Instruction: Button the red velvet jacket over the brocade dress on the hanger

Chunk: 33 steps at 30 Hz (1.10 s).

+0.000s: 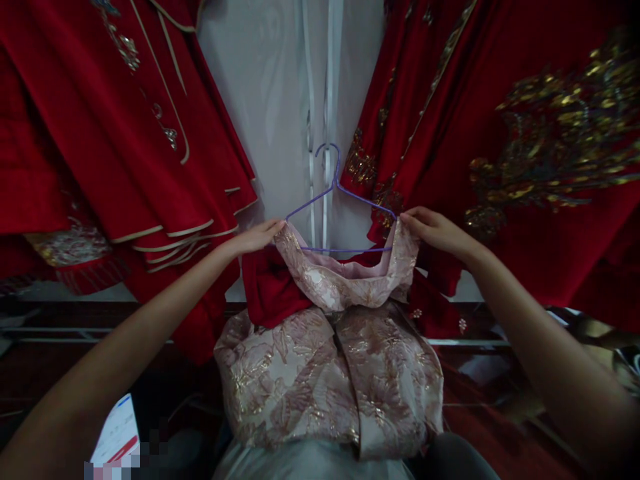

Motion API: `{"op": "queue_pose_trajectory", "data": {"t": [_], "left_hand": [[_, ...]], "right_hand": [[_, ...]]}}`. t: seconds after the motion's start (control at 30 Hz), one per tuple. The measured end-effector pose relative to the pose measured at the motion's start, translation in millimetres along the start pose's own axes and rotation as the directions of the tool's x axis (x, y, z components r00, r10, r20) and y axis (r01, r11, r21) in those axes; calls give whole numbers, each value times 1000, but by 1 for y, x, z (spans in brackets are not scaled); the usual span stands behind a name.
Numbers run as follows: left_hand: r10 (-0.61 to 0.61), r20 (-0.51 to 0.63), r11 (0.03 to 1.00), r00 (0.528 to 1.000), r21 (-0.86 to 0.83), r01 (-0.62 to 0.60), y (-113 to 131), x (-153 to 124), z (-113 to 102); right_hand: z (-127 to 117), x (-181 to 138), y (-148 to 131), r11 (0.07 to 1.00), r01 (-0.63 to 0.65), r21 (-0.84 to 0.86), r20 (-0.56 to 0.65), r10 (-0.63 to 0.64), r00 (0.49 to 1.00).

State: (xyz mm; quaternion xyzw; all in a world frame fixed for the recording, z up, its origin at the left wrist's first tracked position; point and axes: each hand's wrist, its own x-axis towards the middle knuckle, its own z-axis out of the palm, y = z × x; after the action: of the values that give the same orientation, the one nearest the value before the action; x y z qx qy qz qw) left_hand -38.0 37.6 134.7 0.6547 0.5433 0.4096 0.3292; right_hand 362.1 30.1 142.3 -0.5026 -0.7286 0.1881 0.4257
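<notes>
A pale pink and gold brocade dress [285, 373] lies across my lap, its neckline raised toward a thin purple hanger [336, 170]. My left hand [265, 235] pinches the left shoulder strap at the hanger's left end. At the other end, my right hand [427, 227] grips the right strap, fingers closed over its top edge. Both straps sit over the hanger's arms, and its lower bar crosses the open neckline. The hook points up with nothing attached to it. Pink lining shows inside the neckline.
Red garments [165, 133] with pale piping hang on the left. On the right hang more red garments [440, 133] with gold embroidery. A whitish panel [255, 87] stands behind. Low metal rails [60, 335] run near the floor, and a printed paper or screen [116, 427] is at lower left.
</notes>
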Motion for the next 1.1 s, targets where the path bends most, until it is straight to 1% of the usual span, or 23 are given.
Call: {"op": "queue_pose_trajectory", "data": {"t": [0.1, 0.17, 0.23, 0.3, 0.33, 0.37, 0.43, 0.5, 0.6, 0.63, 0.67, 0.73, 0.77, 0.8, 0.83, 0.87, 0.9, 0.93, 0.97, 1.0, 1.07, 1.1], "left_hand": [[147, -68, 989, 987, -15, -148, -14, 8, 10], [181, -134, 983, 974, -11, -184, -23, 14, 13], [178, -187, 982, 966, -37, -188, -30, 19, 14], [140, -241, 982, 960, -86, -165, -35, 19, 13], [100, -271, 983, 958, -121, -136, -37, 18, 13], [46, -296, 982, 954, -162, -97, -39, 16, 12], [-74, -320, 967, 945, -255, -10, -44, 10, 10], [-163, -313, 944, 936, -326, 55, -52, 1, 7], [-219, -259, 922, 941, -370, 113, -66, -14, 2], [-234, -232, 919, 944, -371, 136, -70, -19, 1], [-249, -199, 916, 948, -366, 164, -75, -24, 1], [-253, -138, 929, 957, -311, 201, -81, -32, 4], [-227, -115, 950, 967, -243, 194, -83, -36, 6], [-168, -96, 977, 981, -148, 153, -83, -39, 10], [-77, -73, 997, 994, -34, 74, -80, -42, 16], [42, -44, 996, 998, 86, -38, -75, -44, 22], [176, -6, 965, 984, 198, -171, -67, -46, 30], [306, 39, 911, 951, 279, -304, -57, -48, 38], [423, 77, 842, 903, 336, -423, -46, -49, 47], [514, 103, 772, 852, 377, -511, -34, -49, 57], [624, 170, 657, 762, 414, -630, -13, -46, 79], [654, 198, 612, 730, 429, -664, -6, -43, 90]], "right_hand": [[7, -3, 3, 999, 45, 6, -88, -44, 995], [10, -4, 5, 998, 70, -7, -138, -70, 988], [13, -4, 9, 997, 73, 2, -195, -72, 978], [14, -4, 15, 996, 45, 71, -262, -25, 965], [15, -4, 19, 991, 25, 132, -301, 16, 953], [15, -5, 25, 979, 7, 206, -343, 65, 937], [16, -10, 36, 934, -5, 358, -428, 169, 888], [20, -18, 45, 877, -5, 481, -485, 271, 832], [31, -34, 53, 790, -30, 612, -503, 419, 756], [37, -39, 54, 759, -46, 649, -485, 459, 744], [42, -44, 54, 732, -70, 678, -451, 488, 747], [52, -53, 56, 696, -137, 705, -353, 511, 784], [56, -57, 57, 690, -175, 702, -299, 509, 807], [58, -60, 58, 690, -215, 691, -243, 501, 830], [59, -63, 58, 693, -251, 676, -186, 491, 851], [59, -66, 59, 695, -285, 660, -127, 477, 870], [58, -68, 59, 697, -322, 641, -55, 460, 886], [57, -71, 57, 699, -362, 616, 34, 436, 899], [55, -74, 55, 704, -399, 588, 131, 403, 906], [53, -77, 51, 712, -423, 560, 221, 363, 905], [49, -83, 41, 745, -442, 499, 372, 276, 886], [48, -85, 35, 763, -440, 473, 429, 237, 872]]}}
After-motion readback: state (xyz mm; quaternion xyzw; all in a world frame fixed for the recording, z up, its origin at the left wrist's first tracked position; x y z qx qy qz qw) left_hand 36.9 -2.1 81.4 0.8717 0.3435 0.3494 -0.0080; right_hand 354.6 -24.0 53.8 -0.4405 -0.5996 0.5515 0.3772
